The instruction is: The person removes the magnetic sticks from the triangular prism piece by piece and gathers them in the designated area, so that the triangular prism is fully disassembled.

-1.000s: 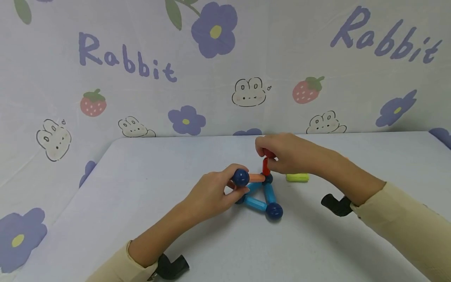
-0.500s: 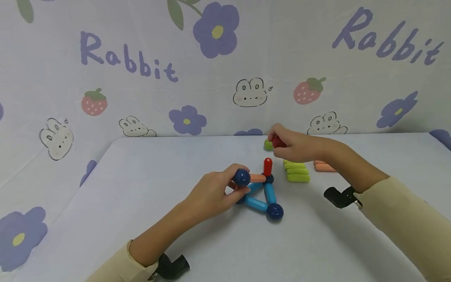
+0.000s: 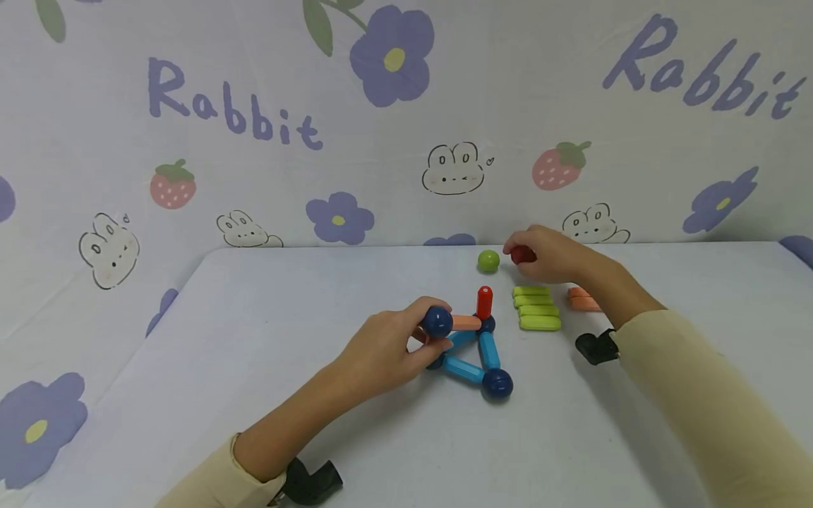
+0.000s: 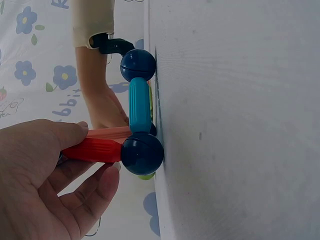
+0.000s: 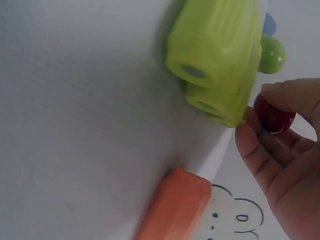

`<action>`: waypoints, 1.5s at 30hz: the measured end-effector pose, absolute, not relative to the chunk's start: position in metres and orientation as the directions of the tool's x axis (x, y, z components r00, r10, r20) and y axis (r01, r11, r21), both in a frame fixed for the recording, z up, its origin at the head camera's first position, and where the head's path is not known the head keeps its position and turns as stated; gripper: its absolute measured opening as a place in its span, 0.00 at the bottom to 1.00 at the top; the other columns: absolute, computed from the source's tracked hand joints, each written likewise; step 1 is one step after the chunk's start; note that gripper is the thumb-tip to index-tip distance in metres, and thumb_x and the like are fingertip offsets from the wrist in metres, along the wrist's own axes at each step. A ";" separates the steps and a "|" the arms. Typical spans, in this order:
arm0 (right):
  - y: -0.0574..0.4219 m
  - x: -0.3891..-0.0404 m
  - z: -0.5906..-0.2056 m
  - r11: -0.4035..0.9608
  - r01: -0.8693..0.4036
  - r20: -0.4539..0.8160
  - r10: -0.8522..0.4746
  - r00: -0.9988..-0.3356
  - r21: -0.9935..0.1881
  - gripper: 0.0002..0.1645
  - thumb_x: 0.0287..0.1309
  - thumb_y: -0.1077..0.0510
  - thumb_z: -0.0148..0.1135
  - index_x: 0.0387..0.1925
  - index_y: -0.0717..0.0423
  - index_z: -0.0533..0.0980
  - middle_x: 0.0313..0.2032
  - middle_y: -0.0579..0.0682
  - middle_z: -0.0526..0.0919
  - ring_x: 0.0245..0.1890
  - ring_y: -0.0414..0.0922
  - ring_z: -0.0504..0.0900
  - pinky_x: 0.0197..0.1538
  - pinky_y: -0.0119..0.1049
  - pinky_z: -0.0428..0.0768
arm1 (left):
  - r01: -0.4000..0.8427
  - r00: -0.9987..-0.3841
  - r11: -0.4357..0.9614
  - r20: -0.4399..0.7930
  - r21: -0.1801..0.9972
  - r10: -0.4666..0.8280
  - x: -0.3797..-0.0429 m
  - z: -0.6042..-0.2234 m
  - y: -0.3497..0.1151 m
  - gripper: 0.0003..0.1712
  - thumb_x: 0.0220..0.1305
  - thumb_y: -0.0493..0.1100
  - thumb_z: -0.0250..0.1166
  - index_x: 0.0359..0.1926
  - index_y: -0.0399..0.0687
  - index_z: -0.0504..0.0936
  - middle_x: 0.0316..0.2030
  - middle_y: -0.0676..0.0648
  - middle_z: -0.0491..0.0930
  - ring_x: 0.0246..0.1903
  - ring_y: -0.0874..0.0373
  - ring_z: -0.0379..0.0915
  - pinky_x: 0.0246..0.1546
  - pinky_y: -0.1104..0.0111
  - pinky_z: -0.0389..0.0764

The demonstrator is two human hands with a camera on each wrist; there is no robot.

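In the head view, my left hand (image 3: 390, 346) steadies a frame of magnetic sticks and balls. Its thumb and fingers pinch a red stick (image 4: 95, 150) rising from a dark blue ball (image 4: 142, 154). Another dark blue ball (image 3: 437, 322) sits by the fingertips, with an orange stick (image 3: 466, 322) running right from it. Light blue sticks (image 3: 463, 369) form a triangle on the table, and a second red stick (image 3: 485, 302) stands at its back corner. At the table's far side my right hand (image 3: 551, 255) holds a dark red ball (image 5: 273, 116) between thumb and fingers.
A green ball (image 3: 488, 261) lies left of my right hand. Several yellow-green sticks (image 3: 537, 310) lie side by side right of the frame. Orange sticks (image 3: 583, 299) are partly hidden by my right forearm. A printed cloth (image 3: 381, 127) hangs behind the white table (image 3: 254, 395).
My right hand has moved from the upright red stick back and right, keeping the dark red ball. The green ball and loose sticks have come into sight. My left hand has stayed in place.
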State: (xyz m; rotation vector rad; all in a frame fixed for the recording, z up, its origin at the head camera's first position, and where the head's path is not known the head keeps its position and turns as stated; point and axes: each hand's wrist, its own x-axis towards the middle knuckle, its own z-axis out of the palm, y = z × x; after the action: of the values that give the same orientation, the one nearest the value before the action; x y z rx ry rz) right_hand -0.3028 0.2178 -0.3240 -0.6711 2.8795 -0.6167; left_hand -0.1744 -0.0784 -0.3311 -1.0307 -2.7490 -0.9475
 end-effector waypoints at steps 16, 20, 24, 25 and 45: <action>0.212 -0.310 -0.335 0.842 -0.271 -0.082 -0.346 -0.935 -0.467 0.25 0.61 0.64 0.67 0.58 0.66 0.72 0.51 0.64 0.77 0.51 0.59 0.75 0.54 0.53 0.80 | 0.613 -0.774 0.582 0.259 0.533 0.578 -0.175 -0.332 -0.079 0.24 0.67 0.43 0.69 0.62 0.48 0.74 0.43 0.49 0.87 0.38 0.59 0.83 0.33 0.74 0.80; 0.212 -0.311 -0.335 0.841 -0.263 -0.090 -0.343 -0.935 -0.474 0.27 0.60 0.63 0.68 0.60 0.66 0.71 0.52 0.66 0.77 0.51 0.60 0.75 0.54 0.54 0.80 | 0.614 -0.774 0.582 0.261 0.533 0.577 -0.174 -0.332 -0.079 0.24 0.67 0.43 0.69 0.62 0.49 0.74 0.43 0.49 0.87 0.38 0.59 0.83 0.33 0.74 0.80; 0.212 -0.311 -0.335 0.841 -0.252 -0.098 -0.337 -0.937 -0.479 0.30 0.60 0.62 0.68 0.62 0.65 0.70 0.54 0.66 0.76 0.51 0.61 0.75 0.54 0.54 0.80 | 0.614 -0.774 0.582 0.262 0.533 0.577 -0.174 -0.332 -0.079 0.24 0.67 0.44 0.69 0.62 0.49 0.74 0.44 0.49 0.87 0.39 0.59 0.83 0.34 0.74 0.80; 0.212 -0.311 -0.335 0.841 -0.250 -0.099 -0.335 -0.937 -0.480 0.30 0.60 0.62 0.68 0.62 0.65 0.70 0.54 0.66 0.76 0.51 0.61 0.75 0.55 0.54 0.79 | 0.614 -0.774 0.581 0.262 0.534 0.577 -0.174 -0.332 -0.079 0.24 0.67 0.43 0.69 0.62 0.49 0.74 0.44 0.49 0.87 0.39 0.59 0.83 0.34 0.74 0.80; 0.212 -0.289 -0.324 0.872 -0.280 -0.050 -0.326 -0.944 -0.401 0.39 0.60 0.58 0.69 0.69 0.62 0.64 0.65 0.68 0.66 0.63 0.65 0.69 0.59 0.63 0.72 | 0.611 -0.774 0.579 0.255 0.540 0.580 -0.173 -0.333 -0.078 0.24 0.67 0.43 0.69 0.61 0.48 0.74 0.44 0.48 0.87 0.39 0.58 0.83 0.38 0.66 0.84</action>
State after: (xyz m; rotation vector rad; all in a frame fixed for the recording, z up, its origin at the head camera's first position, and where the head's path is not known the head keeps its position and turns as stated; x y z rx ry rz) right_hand -0.2888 0.2122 -0.3245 -0.4760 2.9268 -0.6014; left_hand -0.1733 -0.0784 -0.3329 -1.0368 -2.7458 -0.9694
